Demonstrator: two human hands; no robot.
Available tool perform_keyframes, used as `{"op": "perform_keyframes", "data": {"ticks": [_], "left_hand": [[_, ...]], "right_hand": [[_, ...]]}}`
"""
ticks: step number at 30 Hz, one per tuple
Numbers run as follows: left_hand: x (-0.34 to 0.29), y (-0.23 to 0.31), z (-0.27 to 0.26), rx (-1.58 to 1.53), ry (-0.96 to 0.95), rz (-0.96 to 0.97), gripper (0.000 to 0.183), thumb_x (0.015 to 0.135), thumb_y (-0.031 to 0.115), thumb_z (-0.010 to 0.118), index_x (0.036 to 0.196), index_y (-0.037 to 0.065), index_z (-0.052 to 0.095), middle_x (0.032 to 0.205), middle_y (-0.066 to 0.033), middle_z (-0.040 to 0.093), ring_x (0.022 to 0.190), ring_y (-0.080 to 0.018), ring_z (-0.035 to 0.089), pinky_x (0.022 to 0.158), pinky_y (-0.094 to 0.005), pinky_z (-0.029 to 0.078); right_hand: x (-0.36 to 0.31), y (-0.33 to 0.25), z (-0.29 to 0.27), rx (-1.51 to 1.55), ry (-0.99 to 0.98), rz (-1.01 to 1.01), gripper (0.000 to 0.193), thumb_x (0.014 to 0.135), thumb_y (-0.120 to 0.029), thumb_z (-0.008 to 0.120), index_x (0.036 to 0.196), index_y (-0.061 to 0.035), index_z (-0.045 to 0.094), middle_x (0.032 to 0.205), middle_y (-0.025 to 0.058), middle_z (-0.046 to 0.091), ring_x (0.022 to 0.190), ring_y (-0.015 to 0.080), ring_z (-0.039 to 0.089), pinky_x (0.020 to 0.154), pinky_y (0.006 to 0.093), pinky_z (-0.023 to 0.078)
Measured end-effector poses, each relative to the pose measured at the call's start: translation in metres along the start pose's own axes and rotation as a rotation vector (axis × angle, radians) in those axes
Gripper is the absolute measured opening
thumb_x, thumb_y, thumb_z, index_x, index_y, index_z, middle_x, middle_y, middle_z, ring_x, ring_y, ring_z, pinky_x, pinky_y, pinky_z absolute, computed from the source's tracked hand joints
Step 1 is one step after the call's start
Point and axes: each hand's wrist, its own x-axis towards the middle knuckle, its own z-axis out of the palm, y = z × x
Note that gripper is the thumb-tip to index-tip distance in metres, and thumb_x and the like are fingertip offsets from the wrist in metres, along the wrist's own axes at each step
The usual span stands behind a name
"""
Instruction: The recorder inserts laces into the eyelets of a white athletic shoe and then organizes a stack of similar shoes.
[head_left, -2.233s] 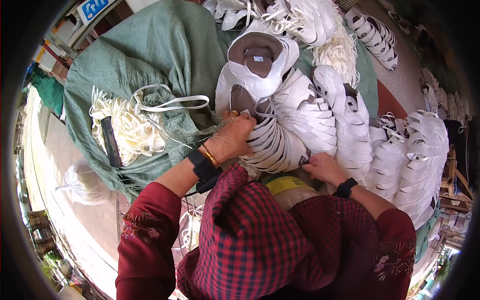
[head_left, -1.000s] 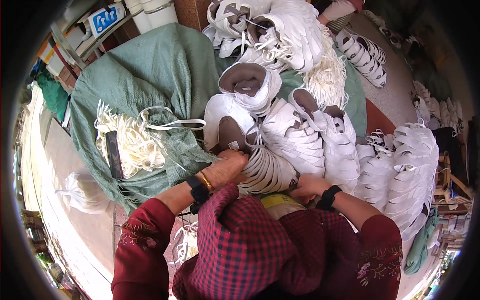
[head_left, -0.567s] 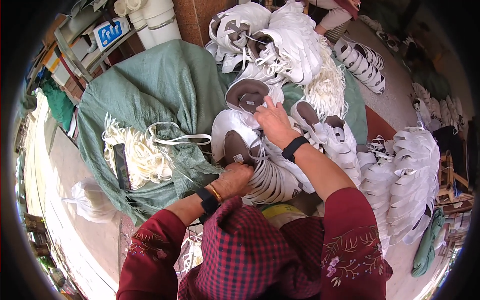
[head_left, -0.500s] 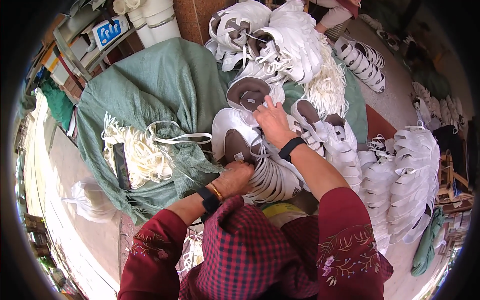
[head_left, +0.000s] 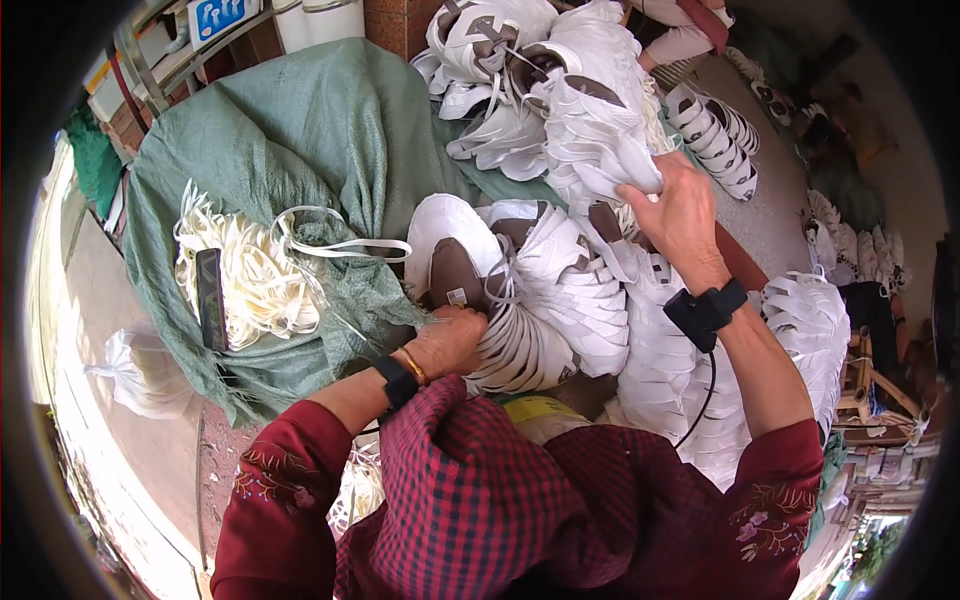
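Note:
My left hand (head_left: 447, 343) is closed on the near edge of a brown-lined white shoe upper (head_left: 440, 225), the front one of a nested row in front of me. White lace shows at its opening. Farther right, my right hand (head_left: 680, 215) pinches the edge of a white shoe upper (head_left: 628, 172) at the near end of a large stack (head_left: 590, 90). Another nested row of white uppers (head_left: 580, 300) lies between the hands. The fingertips of my left hand are partly hidden.
A green woven sack (head_left: 270, 130) fills the left side, with a heap of cream laces (head_left: 255, 280) and a dark flat object (head_left: 210, 300) on it. More stacked uppers (head_left: 805, 325) stand at right. A plastic bag (head_left: 150, 370) lies left; another person's arm (head_left: 690, 30) shows at the back.
My right hand has moved right from a brown-lined upper in the middle to the large stack's near end. My left hand stays on its upper. The whole view has shifted slightly.

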Motion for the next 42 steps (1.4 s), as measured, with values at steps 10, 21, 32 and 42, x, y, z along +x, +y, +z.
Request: {"op": "perform_keyframes", "data": {"ticks": [10, 21, 32, 42], "left_hand": [[0.002, 0.009, -0.006, -0.031, 0.014, 0.003, 0.041, 0.067, 0.025, 0.079, 0.095, -0.001, 0.065, 0.093, -0.0225, 0.069, 0.092, -0.0411, 0.068, 0.085, -0.0476, 0.054], [0.003, 0.019, -0.03, -0.055, -0.125, -0.091, 0.061, 0.058, 0.038, 0.088, 0.098, -0.002, 0.065, 0.095, -0.0231, 0.07, 0.092, -0.0405, 0.069, 0.084, -0.0471, 0.055], [0.037, 0.04, -0.076, 0.234, -0.079, 0.17, 0.036, 0.063, 0.028, 0.083, 0.087, 0.003, 0.073, 0.089, -0.018, 0.072, 0.089, -0.035, 0.071, 0.081, -0.0437, 0.056], [0.091, 0.002, -0.17, 0.57, 0.0, 0.142, 0.052, 0.051, 0.026, 0.091, 0.094, 0.007, 0.069, 0.098, -0.0127, 0.068, 0.106, -0.0306, 0.064, 0.101, -0.0471, 0.043]], "right_hand": [[-0.096, 0.081, 0.049, -0.081, -0.078, 0.232, 0.031, 0.07, -0.014, 0.082, 0.094, 0.0014, 0.07, 0.096, 0.0212, 0.069, 0.093, 0.0398, 0.065, 0.082, 0.0445, 0.052], [-0.171, 0.029, 0.039, 0.166, -0.645, 0.519, 0.027, 0.082, -0.024, 0.076, 0.083, 0.0008, 0.066, 0.071, 0.0103, 0.068, 0.065, 0.022, 0.065, 0.063, 0.0337, 0.052], [-0.276, 0.027, 0.105, 0.78, -0.903, 1.153, 0.084, 0.077, -0.061, 0.077, 0.108, 0.0161, 0.063, 0.097, 0.017, 0.069, 0.087, 0.0255, 0.071, 0.064, 0.0338, 0.06], [-0.189, 0.023, 0.144, 0.989, -0.758, 0.964, 0.104, 0.081, -0.076, 0.06, 0.12, 0.0199, 0.052, 0.111, 0.0241, 0.062, 0.095, 0.0273, 0.067, 0.063, 0.036, 0.06]]}}
